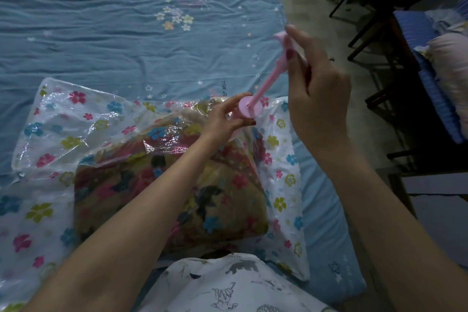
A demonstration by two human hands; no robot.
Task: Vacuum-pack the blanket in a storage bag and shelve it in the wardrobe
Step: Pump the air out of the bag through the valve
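Blanket (172,197) lies bagged on the bed (101,33); left hand (222,119) grips pump (249,107), right hand (316,99) fingers clamp its handle (283,43).

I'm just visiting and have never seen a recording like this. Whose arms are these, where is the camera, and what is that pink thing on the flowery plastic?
There is no machine here: these are a person's two bare arms, filmed by one wide-angle camera worn on the head, looking down at a bed with a blue sheet. On it lies a clear storage bag printed with flowers, with a folded, patterned blanket inside. The pink thing is a hand pump standing on the bag. The left hand grips its round pink body, while the right hand holds the handle on the pulled-out rod. The bag looks loose and crinkled, so air probably remains. To the right are dark furniture and some bedding.
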